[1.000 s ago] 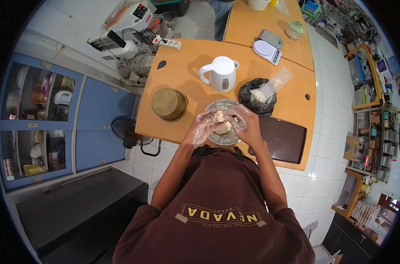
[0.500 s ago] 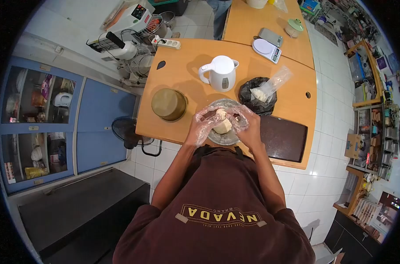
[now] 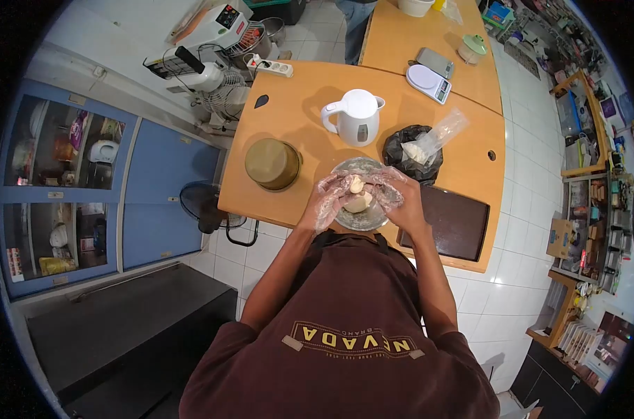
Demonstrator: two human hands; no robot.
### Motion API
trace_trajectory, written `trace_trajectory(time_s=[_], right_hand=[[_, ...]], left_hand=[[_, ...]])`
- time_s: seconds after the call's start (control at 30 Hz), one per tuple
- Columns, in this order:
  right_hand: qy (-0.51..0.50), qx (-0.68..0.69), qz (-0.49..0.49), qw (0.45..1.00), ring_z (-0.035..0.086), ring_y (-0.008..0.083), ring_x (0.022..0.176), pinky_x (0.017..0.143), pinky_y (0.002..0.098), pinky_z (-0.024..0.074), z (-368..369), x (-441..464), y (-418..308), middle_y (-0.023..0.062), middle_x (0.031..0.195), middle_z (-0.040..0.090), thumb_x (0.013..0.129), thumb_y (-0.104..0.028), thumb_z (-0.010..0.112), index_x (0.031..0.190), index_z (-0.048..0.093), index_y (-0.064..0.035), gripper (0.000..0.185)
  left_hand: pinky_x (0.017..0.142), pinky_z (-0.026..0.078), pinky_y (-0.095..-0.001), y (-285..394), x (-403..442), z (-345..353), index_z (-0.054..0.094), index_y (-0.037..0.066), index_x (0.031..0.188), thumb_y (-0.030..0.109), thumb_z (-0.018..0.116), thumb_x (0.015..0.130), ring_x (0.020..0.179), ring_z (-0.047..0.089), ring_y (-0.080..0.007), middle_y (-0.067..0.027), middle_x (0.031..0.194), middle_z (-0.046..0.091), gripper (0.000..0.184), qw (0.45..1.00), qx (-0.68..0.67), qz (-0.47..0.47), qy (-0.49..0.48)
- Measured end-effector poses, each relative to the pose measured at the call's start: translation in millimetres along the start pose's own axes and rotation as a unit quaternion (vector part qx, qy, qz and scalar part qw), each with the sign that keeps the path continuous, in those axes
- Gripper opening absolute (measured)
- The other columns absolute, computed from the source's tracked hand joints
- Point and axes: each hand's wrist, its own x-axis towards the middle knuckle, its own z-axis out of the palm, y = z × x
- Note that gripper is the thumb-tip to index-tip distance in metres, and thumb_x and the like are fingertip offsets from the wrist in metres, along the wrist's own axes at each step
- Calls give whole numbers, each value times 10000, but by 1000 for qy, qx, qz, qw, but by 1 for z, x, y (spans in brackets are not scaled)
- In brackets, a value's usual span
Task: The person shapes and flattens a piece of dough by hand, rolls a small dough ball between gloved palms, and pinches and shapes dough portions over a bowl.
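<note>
A small piece of pale dough (image 3: 357,184) is sitting between the two floury hands, above the metal bowl (image 3: 364,223). The left hand (image 3: 328,200) is holding it with bent fingers; the right hand (image 3: 396,193) is curving close beside, and I cannot tell if it is gripping. A larger dough lump (image 3: 359,203) is showing just below. The bowl is standing on the worktop (image 3: 296,94), where a dark tray (image 3: 451,227) is lying at the right, a white kettle (image 3: 359,119) is standing beyond, and a brown container (image 3: 269,164) is resting at the left.

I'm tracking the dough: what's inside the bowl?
A pale lump shows inside the bowl, below a smaller piece at the left hand. That hand and the right hand cover parts of the bowl; anything beneath them is hidden.
</note>
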Motion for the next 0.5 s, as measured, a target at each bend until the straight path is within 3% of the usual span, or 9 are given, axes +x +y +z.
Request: trace_trajectory(time_s=[0.27, 0.5], right_hand=[[-23, 22, 50, 998, 721, 342, 962, 891, 401, 555, -2, 3, -1, 177, 1046, 743, 806, -60, 818, 1045, 755, 31, 264], [-74, -11, -7, 997, 716, 357, 996, 926, 401, 551, -10, 7, -2, 171, 1051, 744, 809, -45, 810, 1059, 764, 5, 260]], left_hand=[[999, 596, -418, -3, -1, 4, 589, -21, 1295, 118, 668, 1005, 1152, 687, -263, -146, 1284, 665, 332, 1000, -12, 21, 4], [996, 594, -425, -1, -2, 1, 595, -27, 1277, 142, 674, 1015, 1149, 685, -250, -140, 1255, 665, 322, 999, 40, -29, 10]])
